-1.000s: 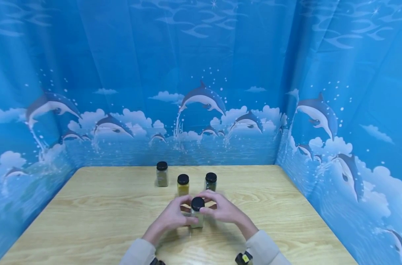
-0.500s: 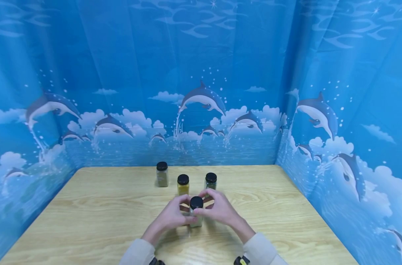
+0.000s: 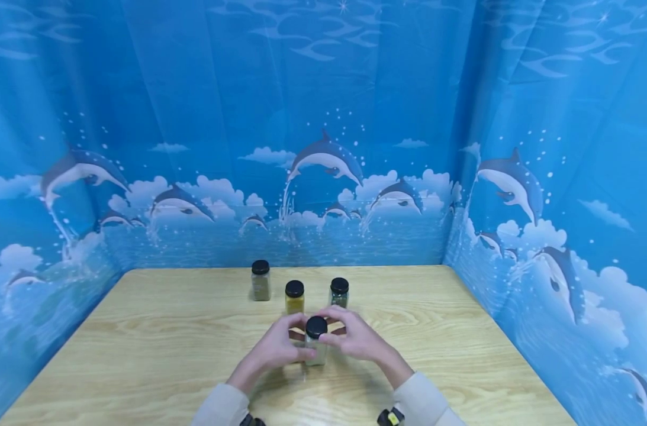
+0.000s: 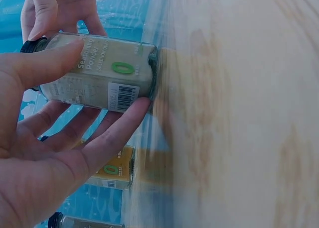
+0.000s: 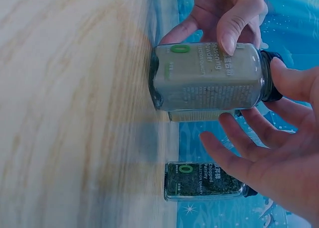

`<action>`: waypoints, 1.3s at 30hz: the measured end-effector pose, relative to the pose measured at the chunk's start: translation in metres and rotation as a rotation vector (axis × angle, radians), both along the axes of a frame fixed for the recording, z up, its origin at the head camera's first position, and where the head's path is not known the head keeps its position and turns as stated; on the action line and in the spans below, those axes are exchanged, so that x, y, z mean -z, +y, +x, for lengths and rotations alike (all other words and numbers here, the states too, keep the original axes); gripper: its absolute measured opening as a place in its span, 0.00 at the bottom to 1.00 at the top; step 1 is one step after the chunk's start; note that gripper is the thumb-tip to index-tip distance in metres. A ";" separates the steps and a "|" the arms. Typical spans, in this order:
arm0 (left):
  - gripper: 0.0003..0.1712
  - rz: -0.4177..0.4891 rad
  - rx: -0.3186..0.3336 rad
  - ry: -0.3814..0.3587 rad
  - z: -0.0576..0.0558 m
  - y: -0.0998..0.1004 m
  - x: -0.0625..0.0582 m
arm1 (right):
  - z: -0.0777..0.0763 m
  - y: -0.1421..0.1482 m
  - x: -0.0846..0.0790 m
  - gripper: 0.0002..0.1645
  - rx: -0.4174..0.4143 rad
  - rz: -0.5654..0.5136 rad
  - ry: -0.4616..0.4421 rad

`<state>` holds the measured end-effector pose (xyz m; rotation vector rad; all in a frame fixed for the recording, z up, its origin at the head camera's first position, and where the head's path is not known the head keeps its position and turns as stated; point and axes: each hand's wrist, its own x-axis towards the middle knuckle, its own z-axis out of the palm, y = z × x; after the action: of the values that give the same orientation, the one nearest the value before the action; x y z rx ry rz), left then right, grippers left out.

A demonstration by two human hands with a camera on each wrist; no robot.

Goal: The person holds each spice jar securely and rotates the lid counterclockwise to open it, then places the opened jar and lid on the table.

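Note:
A square glass jar of seasoning powder point(image 3: 320, 354) with a black lid point(image 3: 316, 326) is upright between my hands in the head view. My left hand point(image 3: 277, 343) grips its body, thumb across the printed label point(image 4: 89, 54) and fingers around the far side. At the top, my right hand point(image 3: 357, 338) pinches the lid between its thumb point(image 5: 291, 81) and fingers. The lid looks seated on the jar. Whether the jar's base touches the table I cannot tell.
Behind the hands stand a jar of yellow powder point(image 3: 295, 303), a chopped parsley jar point(image 3: 339, 295) and a jar of brownish contents point(image 3: 261, 287), all black-lidded. The wooden table point(image 3: 158, 355) meets a blue dolphin-print curtain point(image 3: 222, 148) at the back and sides.
My right thumb swung left across the jar and then came back right, at the lid. The jar shifted slightly left in the first half second. My left hand kept its grip.

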<state>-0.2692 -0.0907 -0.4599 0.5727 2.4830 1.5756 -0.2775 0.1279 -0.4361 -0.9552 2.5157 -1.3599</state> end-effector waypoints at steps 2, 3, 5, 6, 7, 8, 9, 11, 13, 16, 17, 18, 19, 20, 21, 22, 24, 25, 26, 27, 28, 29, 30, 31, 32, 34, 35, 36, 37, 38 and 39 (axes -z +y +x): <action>0.29 -0.001 0.000 -0.002 0.000 0.000 -0.001 | 0.000 0.000 -0.001 0.28 -0.014 0.002 -0.003; 0.29 -0.002 0.000 -0.002 0.000 0.000 -0.001 | 0.000 0.001 -0.001 0.29 -0.019 0.003 -0.007; 0.29 -0.003 -0.001 0.000 0.000 0.000 -0.001 | 0.000 0.001 -0.003 0.32 -0.029 0.000 -0.013; 0.28 -0.004 -0.001 0.000 0.000 0.000 -0.001 | 0.000 0.001 -0.003 0.33 -0.028 -0.005 -0.019; 0.28 -0.004 0.000 0.001 0.000 0.000 -0.001 | 0.000 0.001 -0.004 0.34 -0.023 -0.007 -0.019; 0.28 -0.004 0.000 0.002 0.000 0.000 -0.001 | 0.000 0.000 -0.004 0.35 -0.012 -0.009 -0.017; 0.28 -0.003 0.001 0.002 0.000 0.000 -0.001 | 0.001 0.000 -0.003 0.36 0.003 -0.010 -0.016; 0.27 -0.001 0.003 0.000 0.000 0.000 -0.001 | 0.000 -0.002 -0.002 0.36 0.043 -0.008 -0.002; 0.27 0.004 0.007 0.001 -0.001 -0.001 -0.001 | 0.001 -0.004 -0.001 0.36 0.083 -0.010 0.016; 0.26 0.007 0.010 0.003 -0.001 -0.001 -0.001 | 0.000 -0.007 0.001 0.34 0.122 -0.013 0.039; 0.26 0.008 0.011 0.005 -0.001 -0.001 -0.001 | 0.001 -0.007 0.001 0.33 0.129 -0.017 0.043; 0.26 0.009 0.011 0.005 -0.001 -0.001 0.000 | 0.001 -0.008 0.002 0.33 0.132 -0.022 0.044; 0.26 0.009 0.010 0.005 -0.001 -0.002 0.000 | 0.001 -0.008 0.002 0.32 0.132 -0.025 0.046; 0.26 0.008 0.010 0.005 -0.001 -0.002 0.000 | 0.001 -0.008 0.002 0.31 0.131 -0.024 0.047; 0.26 0.009 0.010 0.005 -0.001 -0.002 0.000 | 0.001 -0.008 0.001 0.30 0.130 -0.026 0.043; 0.26 0.010 0.010 0.005 -0.001 -0.002 0.001 | 0.001 -0.008 0.001 0.29 0.124 -0.027 0.043; 0.26 0.009 0.010 0.006 0.000 -0.002 0.001 | 0.002 -0.007 0.000 0.28 0.106 -0.027 0.044; 0.26 0.011 0.011 0.008 0.000 -0.002 0.001 | 0.002 -0.007 0.000 0.28 0.094 -0.026 0.049; 0.26 0.011 0.012 0.009 0.000 -0.002 0.001 | 0.002 -0.006 -0.001 0.27 0.084 -0.019 0.054; 0.26 0.012 0.012 0.010 0.000 -0.002 0.001 | 0.002 -0.006 -0.001 0.27 0.074 -0.015 0.058; 0.26 0.012 0.012 0.010 0.000 -0.002 0.001 | 0.002 -0.006 -0.001 0.27 0.063 -0.010 0.063; 0.26 0.012 0.013 0.011 0.000 -0.002 0.001 | 0.002 -0.005 -0.001 0.27 0.052 -0.005 0.070; 0.26 0.012 0.014 0.012 0.000 -0.002 0.001 | 0.002 -0.005 -0.001 0.27 0.043 0.000 0.074; 0.26 0.012 0.014 0.011 0.000 -0.002 0.001 | 0.003 -0.005 -0.001 0.28 0.037 0.005 0.075; 0.26 0.013 0.015 0.011 0.000 -0.002 0.001 | 0.003 -0.004 -0.002 0.28 0.033 0.009 0.075; 0.26 0.011 0.016 0.012 -0.001 -0.001 0.001 | 0.003 -0.004 -0.002 0.31 0.029 0.007 0.067; 0.26 0.010 0.017 0.012 -0.001 -0.001 0.001 | 0.003 -0.004 -0.003 0.32 0.033 0.007 0.063; 0.26 0.010 0.017 0.013 -0.001 -0.001 0.001 | 0.004 -0.004 -0.003 0.33 0.040 0.003 0.054; 0.26 0.009 0.018 0.013 -0.001 -0.001 0.001 | 0.004 -0.005 -0.004 0.34 0.049 0.001 0.049; 0.26 0.008 0.017 0.014 -0.001 -0.001 0.001 | 0.004 -0.005 -0.004 0.35 0.060 -0.002 0.044; 0.26 0.007 0.017 0.014 -0.001 -0.001 0.001 | 0.004 -0.005 -0.004 0.36 0.071 -0.005 0.035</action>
<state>-0.2699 -0.0919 -0.4607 0.6057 2.4769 1.5798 -0.2734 0.1227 -0.4320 -0.9066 2.5973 -1.3811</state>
